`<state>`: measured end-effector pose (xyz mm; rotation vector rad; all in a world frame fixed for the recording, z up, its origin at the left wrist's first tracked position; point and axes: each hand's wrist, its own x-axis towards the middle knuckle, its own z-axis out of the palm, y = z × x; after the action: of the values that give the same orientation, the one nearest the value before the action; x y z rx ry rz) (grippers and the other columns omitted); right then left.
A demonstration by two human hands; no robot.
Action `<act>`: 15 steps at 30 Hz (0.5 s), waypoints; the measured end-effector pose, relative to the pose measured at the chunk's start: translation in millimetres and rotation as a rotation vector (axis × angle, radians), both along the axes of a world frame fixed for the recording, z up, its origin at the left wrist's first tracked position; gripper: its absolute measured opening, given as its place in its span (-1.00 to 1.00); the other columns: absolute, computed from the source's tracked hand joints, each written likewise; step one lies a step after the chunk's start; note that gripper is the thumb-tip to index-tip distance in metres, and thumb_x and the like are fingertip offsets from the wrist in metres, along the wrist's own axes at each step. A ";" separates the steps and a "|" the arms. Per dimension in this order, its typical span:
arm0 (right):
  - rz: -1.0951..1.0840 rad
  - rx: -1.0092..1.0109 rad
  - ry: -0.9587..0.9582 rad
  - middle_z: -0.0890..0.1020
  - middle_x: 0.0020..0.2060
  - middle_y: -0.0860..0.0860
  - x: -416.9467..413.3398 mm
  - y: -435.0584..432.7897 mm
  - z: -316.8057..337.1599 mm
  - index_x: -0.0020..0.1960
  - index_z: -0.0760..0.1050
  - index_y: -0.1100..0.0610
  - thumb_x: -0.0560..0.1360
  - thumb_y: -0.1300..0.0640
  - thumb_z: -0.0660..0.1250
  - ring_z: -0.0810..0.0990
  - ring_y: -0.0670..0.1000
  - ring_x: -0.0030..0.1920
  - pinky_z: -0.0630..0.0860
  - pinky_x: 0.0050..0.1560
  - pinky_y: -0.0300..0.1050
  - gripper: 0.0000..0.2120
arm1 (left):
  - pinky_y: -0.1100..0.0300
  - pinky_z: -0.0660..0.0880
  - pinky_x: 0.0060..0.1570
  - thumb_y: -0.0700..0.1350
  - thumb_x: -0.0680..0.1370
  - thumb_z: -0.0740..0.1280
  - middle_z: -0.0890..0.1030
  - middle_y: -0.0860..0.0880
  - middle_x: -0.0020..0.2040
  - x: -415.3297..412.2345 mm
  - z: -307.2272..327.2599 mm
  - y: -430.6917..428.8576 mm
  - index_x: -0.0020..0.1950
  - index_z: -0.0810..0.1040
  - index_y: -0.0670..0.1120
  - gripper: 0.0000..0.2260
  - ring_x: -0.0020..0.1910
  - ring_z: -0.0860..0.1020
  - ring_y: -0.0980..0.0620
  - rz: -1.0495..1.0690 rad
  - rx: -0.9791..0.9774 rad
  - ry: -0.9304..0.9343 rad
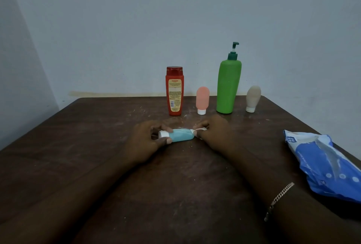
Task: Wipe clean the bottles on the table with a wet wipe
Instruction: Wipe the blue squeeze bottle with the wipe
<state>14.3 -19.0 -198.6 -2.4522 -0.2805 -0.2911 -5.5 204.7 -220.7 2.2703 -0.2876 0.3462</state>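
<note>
head cam: l hand (144, 143) grips blue bottle (180, 136) near red bottle (174, 91), r hand (214, 132) pinches wipe (197, 129) on it; mid-wipe, next prob rub along body.

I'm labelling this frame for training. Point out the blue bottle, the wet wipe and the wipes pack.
blue bottle (180, 135), head view, middle of its body.
wet wipe (197, 130), head view, its twisted white end.
wipes pack (324, 168), head view, blue front panel.

Blue bottle (180, 136) sideways in wet wipe (197, 129), red bottle (174, 91), pink tube (202, 99), green pump bottle (228, 85), beige tube (253, 97) upright behind
</note>
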 end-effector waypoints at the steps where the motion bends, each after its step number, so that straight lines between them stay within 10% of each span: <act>1: -0.001 0.001 0.001 0.72 -0.02 -0.08 -1.3 3.8 -1.1 0.07 0.70 0.04 0.45 0.12 0.41 0.59 -0.19 -0.13 0.43 -0.24 -0.44 -0.79 | 0.21 0.58 0.04 -0.06 0.44 0.54 0.61 0.17 0.14 1.7 0.1 0.4 0.09 0.60 0.12 -0.74 0.10 0.57 0.16 0.017 -0.019 0.034; 10: 0.168 -0.062 -0.120 0.59 0.23 -0.02 -26.6 51.2 -4.7 0.22 0.61 0.02 0.51 0.15 0.38 0.51 -0.05 0.20 0.41 0.20 -0.20 -0.72 | 0.31 0.51 -0.10 -0.10 0.40 0.56 0.63 0.17 -0.02 4.8 2.8 3.4 0.07 0.62 0.10 -0.71 -0.04 0.58 0.20 0.033 0.010 0.142; 15: -0.001 -0.019 -0.063 0.68 0.10 0.02 -10.7 18.5 -5.9 0.15 0.64 0.06 0.47 0.17 0.39 0.59 -0.12 0.02 0.47 -0.05 -0.32 -0.75 | 0.25 0.58 -0.10 -0.07 0.40 0.58 0.64 0.11 0.04 7.0 3.6 4.4 0.04 0.62 0.06 -0.73 0.02 0.59 0.13 0.045 -0.002 0.188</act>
<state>3.6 -0.4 -204.5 -2.4646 -0.3110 -0.3685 1.5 209.1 -217.1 2.2905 -0.1399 0.1542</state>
